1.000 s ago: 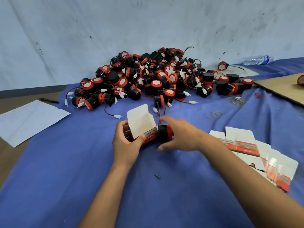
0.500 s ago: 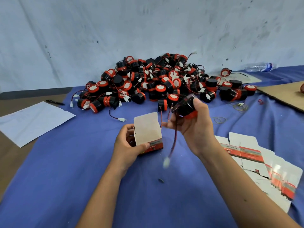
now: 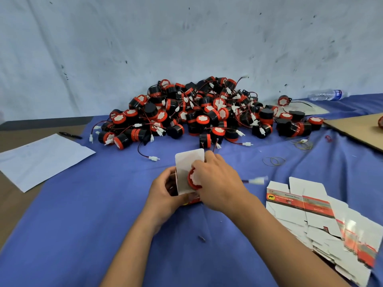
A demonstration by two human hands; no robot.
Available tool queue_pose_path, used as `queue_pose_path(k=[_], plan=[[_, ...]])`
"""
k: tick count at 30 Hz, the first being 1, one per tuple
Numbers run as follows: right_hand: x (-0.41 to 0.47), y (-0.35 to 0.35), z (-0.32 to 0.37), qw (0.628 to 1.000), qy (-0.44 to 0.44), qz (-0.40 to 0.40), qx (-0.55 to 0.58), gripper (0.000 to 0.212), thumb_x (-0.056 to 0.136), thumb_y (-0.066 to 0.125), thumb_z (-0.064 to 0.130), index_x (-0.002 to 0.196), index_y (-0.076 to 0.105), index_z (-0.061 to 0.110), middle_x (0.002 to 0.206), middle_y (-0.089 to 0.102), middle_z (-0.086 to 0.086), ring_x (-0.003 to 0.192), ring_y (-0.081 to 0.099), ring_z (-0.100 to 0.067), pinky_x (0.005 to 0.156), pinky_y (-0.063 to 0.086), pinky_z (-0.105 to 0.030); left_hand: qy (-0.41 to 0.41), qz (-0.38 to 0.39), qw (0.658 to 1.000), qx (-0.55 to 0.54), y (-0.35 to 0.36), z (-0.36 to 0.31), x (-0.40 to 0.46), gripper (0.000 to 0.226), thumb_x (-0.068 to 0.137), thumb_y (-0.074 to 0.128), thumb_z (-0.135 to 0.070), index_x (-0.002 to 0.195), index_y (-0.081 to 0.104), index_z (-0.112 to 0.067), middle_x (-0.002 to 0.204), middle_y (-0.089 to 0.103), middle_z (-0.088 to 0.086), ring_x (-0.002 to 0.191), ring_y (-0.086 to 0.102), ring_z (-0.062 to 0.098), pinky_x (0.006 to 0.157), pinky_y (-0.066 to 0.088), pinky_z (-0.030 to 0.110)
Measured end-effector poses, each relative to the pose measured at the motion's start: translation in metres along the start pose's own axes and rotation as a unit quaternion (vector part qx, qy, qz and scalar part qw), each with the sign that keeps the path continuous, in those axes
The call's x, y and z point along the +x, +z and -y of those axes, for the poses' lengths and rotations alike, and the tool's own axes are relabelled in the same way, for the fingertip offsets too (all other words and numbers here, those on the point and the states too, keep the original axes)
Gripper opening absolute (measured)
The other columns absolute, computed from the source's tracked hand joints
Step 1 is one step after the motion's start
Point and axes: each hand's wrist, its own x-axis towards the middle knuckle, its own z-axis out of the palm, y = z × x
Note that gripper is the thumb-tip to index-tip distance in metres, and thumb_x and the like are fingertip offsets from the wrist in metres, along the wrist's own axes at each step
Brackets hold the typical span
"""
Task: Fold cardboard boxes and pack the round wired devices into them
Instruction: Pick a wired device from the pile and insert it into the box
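round black device with a red rim and white face point(image 3: 193, 180) sits at the mouth of a small white cardboard box with a red printed band point(image 3: 187, 172), red face turned toward the camera; the right hand point(image 3: 217, 183) curls its fingers round the device from the right side and grips it; the device's wire runs out to the right behind that hand, ending in a blurred white plug point(image 3: 258, 180); the left hand point(image 3: 165, 195) wraps round the box from the left and below, thumb on its near side, holding it just above the blue cloth point(image 3: 83, 224); the box's top flap stands upright behind the device; a big heap of black-and-red wired devices point(image 3: 207, 112) lies beyond the hands against the pale wall; flat unfolded white-and-red box blanks point(image 3: 323, 216) are fanned out on the cloth to the right; a white paper sheet point(image 3: 39, 158) and a black pen point(image 3: 70, 135) lie at the left; loose rubber bands point(image 3: 273, 161) lie on the cloth at right; a clear plastic bottle point(image 3: 326, 94) lies far right by the wall.
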Motion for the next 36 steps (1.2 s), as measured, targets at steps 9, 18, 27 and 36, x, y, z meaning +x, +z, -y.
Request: queue_pose_path(k=[9, 18, 27, 36], plan=[[0.009, -0.006, 0.015, 0.998, -0.026, 0.03, -0.057, 0.033, 0.095, 0.066, 0.041, 0.117, 0.062, 0.015, 0.121, 0.052, -0.01, 0.118, 0.041, -0.029, 0.078, 0.035, -0.038, -0.001, 0.004, 0.999, -0.033, 0.001, -0.002, 0.003, 0.044, 0.068, 0.06, -0.002, 0.109, 0.073, -0.012, 0.101, 0.075, 0.013, 0.088, 0.067, 0.019, 0.071, 0.056, 0.026], [0.003, 0.006, 0.003, 0.998, -0.022, -0.056, -0.001, 0.004, 0.092, 0.063, 0.014, 0.095, 0.063, 0.012, 0.097, 0.053, -0.002, 0.093, 0.048, -0.025, 0.062, 0.031, -0.033, 0.011, -0.124, 0.991, 0.051, 0.027, -0.001, 0.002, 0.028, 0.096, 0.053, -0.005, 0.106, 0.068, -0.026, 0.098, 0.075, -0.009, 0.09, 0.069, 0.007, 0.073, 0.054, 0.023], [-0.005, -0.029, -0.025, 0.991, 0.091, -0.084, -0.048, 0.017, 0.088, 0.072, 0.02, 0.1, 0.06, 0.017, 0.103, 0.064, -0.004, 0.09, 0.059, -0.029, 0.063, 0.043, -0.035, -0.032, -0.156, 0.985, 0.069, 0.029, -0.004, 0.008, 0.022, 0.086, 0.077, -0.009, 0.101, 0.065, -0.02, 0.094, 0.075, -0.008, 0.081, 0.069, 0.003, 0.067, 0.054, 0.018], [-0.005, -0.002, -0.004, 0.937, -0.052, -0.147, 0.314, 0.004, 0.088, 0.077, 0.015, 0.092, 0.078, 0.014, 0.085, 0.075, 0.007, 0.079, 0.067, -0.004, 0.071, 0.05, -0.019, -0.013, -0.154, 0.985, 0.074, 0.032, -0.001, 0.006, 0.017, 0.087, 0.075, -0.006, 0.092, 0.066, -0.019, 0.083, 0.073, -0.005, 0.072, 0.065, 0.005, 0.061, 0.048, 0.018]])
